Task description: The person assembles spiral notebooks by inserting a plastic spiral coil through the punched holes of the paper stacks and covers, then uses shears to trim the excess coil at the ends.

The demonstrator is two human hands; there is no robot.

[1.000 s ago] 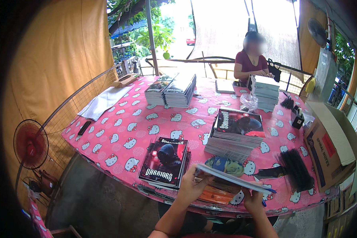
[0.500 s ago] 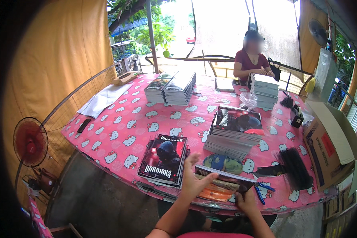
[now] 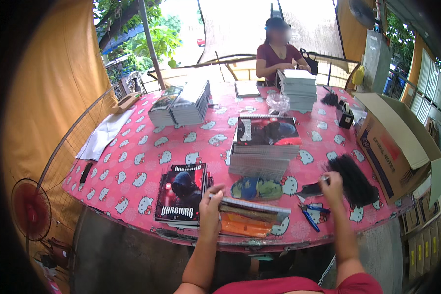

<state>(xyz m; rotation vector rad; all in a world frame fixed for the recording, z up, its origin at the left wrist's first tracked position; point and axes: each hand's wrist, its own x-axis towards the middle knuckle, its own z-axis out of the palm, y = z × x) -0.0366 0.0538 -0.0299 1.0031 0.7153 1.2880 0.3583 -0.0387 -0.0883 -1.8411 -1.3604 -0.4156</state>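
My left hand (image 3: 211, 208) grips one end of a notebook (image 3: 257, 206), which is tilted so its pale page edge shows. Over to the right, my right hand (image 3: 333, 187) is closed, fingertips pinched at a black strip-like piece beside a heap of thin black binding coils (image 3: 356, 183); what it holds, if anything, is too small to tell. Blue-handled pliers (image 3: 309, 220) lie left of my right forearm. Next to my left hand is a stack of dark-covered notebooks (image 3: 180, 193) with a hooded figure. Below the held notebook lies an orange packet (image 3: 245, 226).
A taller notebook stack (image 3: 259, 159) stands mid-table, with a blue-green patterned pouch (image 3: 256, 188) in front. More notebook stacks (image 3: 181, 105) are at the far left and before a seated co-worker (image 3: 279, 54). An open cardboard box (image 3: 392, 152) stands at right.
My right hand has left the notebook and moved right to the black coils. My left hand now grips the notebook's left end, where before its fingers were spread. The whole view has shifted.
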